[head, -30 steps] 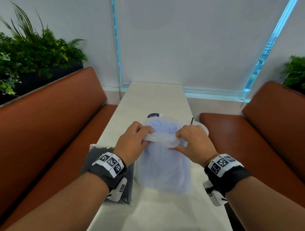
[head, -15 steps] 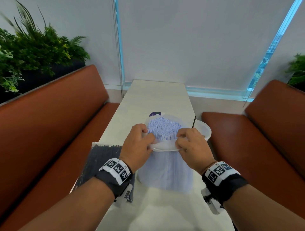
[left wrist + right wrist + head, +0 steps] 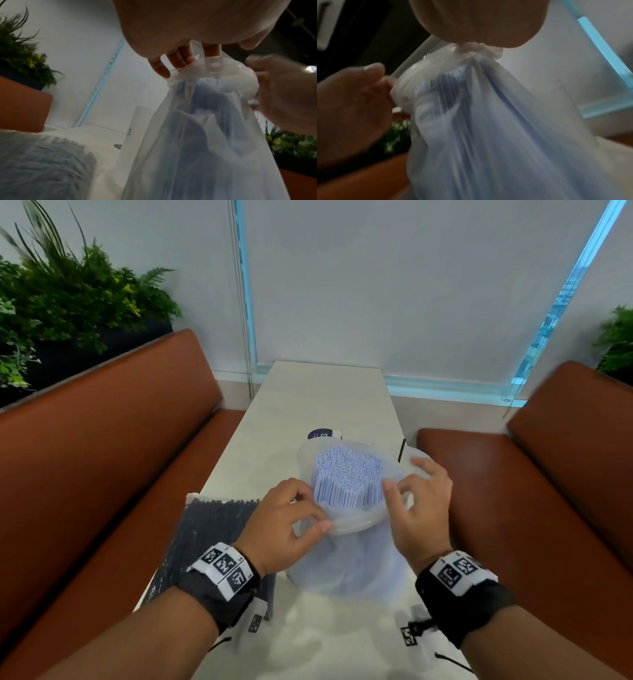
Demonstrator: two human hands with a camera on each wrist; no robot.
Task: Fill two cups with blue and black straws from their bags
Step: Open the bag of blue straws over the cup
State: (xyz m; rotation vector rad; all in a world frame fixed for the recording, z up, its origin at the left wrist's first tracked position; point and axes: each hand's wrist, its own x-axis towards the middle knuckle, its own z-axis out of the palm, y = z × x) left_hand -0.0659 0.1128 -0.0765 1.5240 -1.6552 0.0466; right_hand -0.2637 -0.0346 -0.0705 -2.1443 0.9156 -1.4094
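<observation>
A clear bag of blue straws (image 3: 346,559) stands upright on the white table (image 3: 325,392). Its rim is rolled down, and the blue straw tips (image 3: 347,474) stick out above it. My left hand (image 3: 294,518) pinches the rolled rim at its near left side. My right hand (image 3: 416,501) holds the rim on the right, thumb inside, fingers spread outside. The left wrist view shows the bag (image 3: 205,135) hanging below my fingers (image 3: 180,56). In the right wrist view the bag (image 3: 488,121) bunches under my palm. A bag of black straws (image 3: 212,529) lies flat at the left.
Behind the bag stands a clear cup (image 3: 419,455) with one black straw (image 3: 401,450) in it. A second cup with a purple label (image 3: 320,434) stands further back. Brown benches (image 3: 102,457) flank the narrow table, and plants (image 3: 68,302) sit behind them.
Both hands have rolled the bag's rim further down, so more of the blue straws shows. My right hand's fingers have spread out from a tighter grip.
</observation>
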